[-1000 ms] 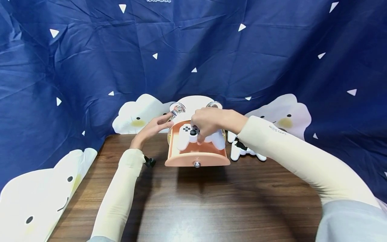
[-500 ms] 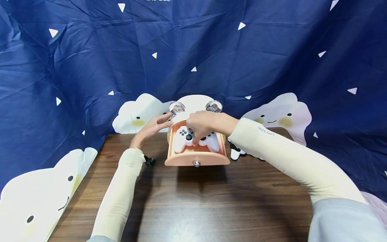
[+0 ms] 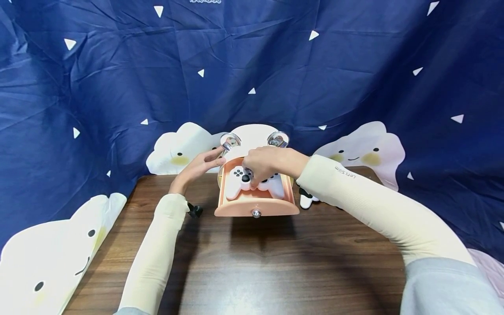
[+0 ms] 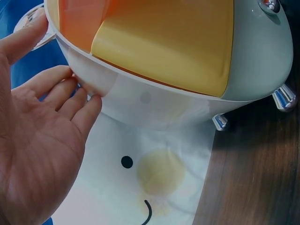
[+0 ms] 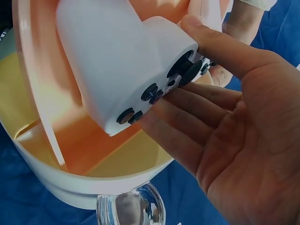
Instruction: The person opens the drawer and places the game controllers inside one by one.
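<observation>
White controller (image 3: 234, 184): middle hidden behind the right grip (image 3: 260, 164), frame center
Second controller (image 3: 305, 201): mostly hidden by the right sleeve (image 3: 368, 203)
Backdrop lettering (image 3: 205, 1): top edge, too small to read
Counter (image 3: 252, 262): cut off at bottom

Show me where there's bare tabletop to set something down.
Widest: the bare table in front of the open drawer, between left sleeve and right sleeve. Narrower: left of the left sleeve, edged by the patterned cloth. Crowded: the drawer, where the right hand grips a white controller, and right of it, with a partly hidden white item.
</observation>
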Tool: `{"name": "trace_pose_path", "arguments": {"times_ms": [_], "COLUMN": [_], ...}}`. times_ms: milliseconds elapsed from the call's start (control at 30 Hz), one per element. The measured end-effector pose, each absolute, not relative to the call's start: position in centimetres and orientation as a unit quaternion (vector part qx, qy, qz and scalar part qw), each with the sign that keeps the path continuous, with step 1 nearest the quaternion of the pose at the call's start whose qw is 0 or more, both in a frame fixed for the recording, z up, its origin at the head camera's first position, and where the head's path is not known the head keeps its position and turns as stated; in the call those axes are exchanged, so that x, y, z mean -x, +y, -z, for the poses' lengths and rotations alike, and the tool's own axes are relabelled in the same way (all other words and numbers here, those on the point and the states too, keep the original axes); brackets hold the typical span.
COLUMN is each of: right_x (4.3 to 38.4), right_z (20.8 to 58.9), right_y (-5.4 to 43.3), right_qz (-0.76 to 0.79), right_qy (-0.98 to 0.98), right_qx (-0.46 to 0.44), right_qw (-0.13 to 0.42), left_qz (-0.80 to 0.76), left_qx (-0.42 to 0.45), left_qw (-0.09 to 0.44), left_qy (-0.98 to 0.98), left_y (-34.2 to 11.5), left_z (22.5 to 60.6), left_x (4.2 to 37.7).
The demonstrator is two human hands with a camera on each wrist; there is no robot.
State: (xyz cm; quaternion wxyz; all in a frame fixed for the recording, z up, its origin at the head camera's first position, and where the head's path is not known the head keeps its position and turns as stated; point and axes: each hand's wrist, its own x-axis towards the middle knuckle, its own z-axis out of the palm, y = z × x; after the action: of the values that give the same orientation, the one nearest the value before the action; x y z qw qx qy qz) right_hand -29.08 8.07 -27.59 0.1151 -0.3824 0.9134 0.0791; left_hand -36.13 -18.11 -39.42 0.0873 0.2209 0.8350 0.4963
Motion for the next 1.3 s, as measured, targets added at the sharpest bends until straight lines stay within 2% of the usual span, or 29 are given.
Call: {"name": "trace_pose_path", "arguments": {"times_ms": [267,633,800,900,1067,1300], "right_x": [29.3,29.1,28.9,28.5,27.3,25.2], "right_z": [27.3,26.2,25.8,25.5,25.2,25.4], "right_y": [8.4,9.4,10.2,10.8,12.1,13.9], "right_qz": [-0.069,-0.031,-0.01,-0.006,0.011,0.039], "right_qy": [0.908,0.898,0.894,0.894,0.891,0.894], "right_qx": [0.392,0.426,0.444,0.447,0.452,0.431], "right_qw": [0.13,0.104,0.064,0.021,-0.052,-0.115], "left_qz": [-0.496,-0.496,-0.494,-0.494,-0.494,-0.491], "left_qx": [-0.22,-0.223,-0.222,-0.219,-0.218,-0.215], "left_qw": [0.088,0.083,0.086,0.088,0.088,0.092], "left_qy": [0.835,0.835,0.836,0.837,0.837,0.839], "left_y": [-18.1,-18.1,-18.0,-18.0,-18.0,-18.1], "left_z": [39.4,39.4,39.4,39.4,39.4,39.4], "left_x": [36.1,36.1,36.1,36.1,36.1,35.9]}}
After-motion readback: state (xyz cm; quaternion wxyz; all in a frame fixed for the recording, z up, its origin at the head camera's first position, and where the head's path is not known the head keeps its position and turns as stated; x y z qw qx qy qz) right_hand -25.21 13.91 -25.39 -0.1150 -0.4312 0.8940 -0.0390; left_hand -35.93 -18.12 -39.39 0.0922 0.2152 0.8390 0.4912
